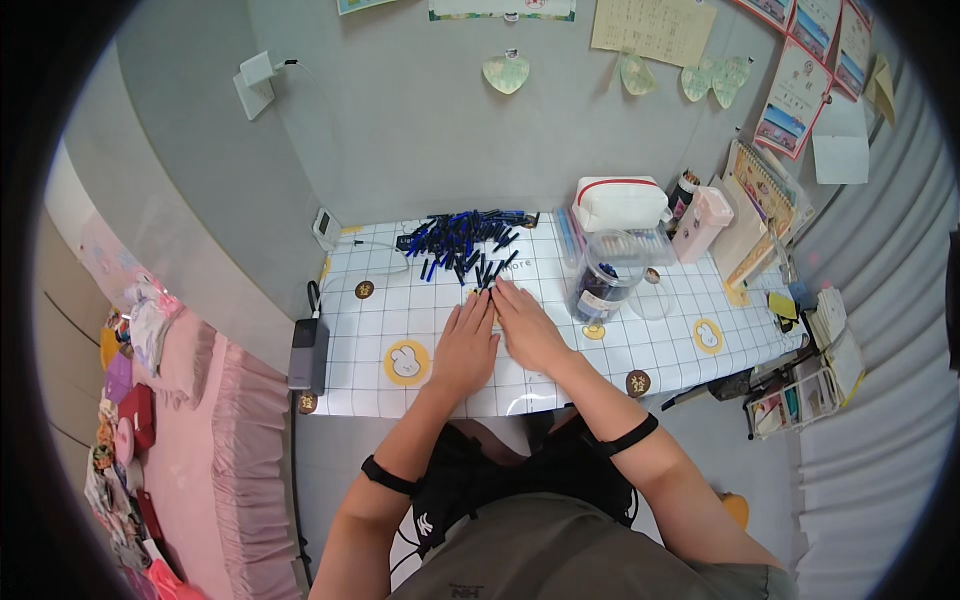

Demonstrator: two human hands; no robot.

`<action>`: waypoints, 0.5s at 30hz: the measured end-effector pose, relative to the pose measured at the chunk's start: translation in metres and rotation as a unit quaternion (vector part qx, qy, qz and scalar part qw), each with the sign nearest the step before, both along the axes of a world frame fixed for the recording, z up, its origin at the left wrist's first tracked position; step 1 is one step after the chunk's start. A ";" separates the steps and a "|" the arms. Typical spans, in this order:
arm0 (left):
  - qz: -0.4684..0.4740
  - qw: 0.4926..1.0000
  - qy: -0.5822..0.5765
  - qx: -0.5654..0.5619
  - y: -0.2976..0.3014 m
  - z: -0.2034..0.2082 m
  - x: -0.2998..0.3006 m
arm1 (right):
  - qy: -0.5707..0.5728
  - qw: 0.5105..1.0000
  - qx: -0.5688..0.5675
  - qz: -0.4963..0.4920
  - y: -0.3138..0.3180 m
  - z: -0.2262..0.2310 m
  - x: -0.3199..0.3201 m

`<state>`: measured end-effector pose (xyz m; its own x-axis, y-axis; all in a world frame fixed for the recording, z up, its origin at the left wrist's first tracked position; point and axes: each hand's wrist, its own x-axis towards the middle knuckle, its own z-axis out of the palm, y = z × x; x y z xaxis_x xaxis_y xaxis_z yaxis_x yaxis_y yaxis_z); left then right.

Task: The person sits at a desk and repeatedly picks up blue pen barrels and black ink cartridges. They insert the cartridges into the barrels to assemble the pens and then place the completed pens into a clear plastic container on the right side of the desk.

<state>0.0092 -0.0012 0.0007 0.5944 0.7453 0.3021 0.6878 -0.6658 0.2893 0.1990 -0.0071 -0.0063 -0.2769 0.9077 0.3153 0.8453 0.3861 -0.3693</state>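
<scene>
A heap of short, thin blue and black tubes (460, 235), which look like ink cartridges, lies toward the back of the table. My left hand (467, 345) rests flat on the tabletop just in front of the heap, its fingers stretched forward. Beside it lies my right hand (527, 325), also flat, with its fingertips angled in toward the left ones. The fingertips of both hands are close to the nearest loose tubes. Neither hand visibly grips anything; what lies under the palms is hidden. To the right stands a clear plastic jar (602, 285) with some dark pieces inside.
A round clear lid (652, 298) lies right of the jar. Behind are a white pouch with red zip (620, 203), a pink box (703, 222) and upright books (755, 215). A grey power bank (309, 355) stands at the left edge of the white gridded table (380, 320).
</scene>
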 end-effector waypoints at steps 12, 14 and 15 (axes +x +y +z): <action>0.013 0.998 -0.051 0.029 -0.042 0.011 -0.016 | 0.188 0.982 0.016 -0.014 -0.038 0.018 0.001; 0.018 0.997 -0.065 0.034 -0.043 0.012 -0.017 | 0.207 0.977 0.029 -0.038 -0.039 0.014 0.004; 0.019 0.997 -0.068 0.032 -0.043 0.012 -0.017 | 0.203 0.977 0.043 -0.048 -0.038 0.013 0.005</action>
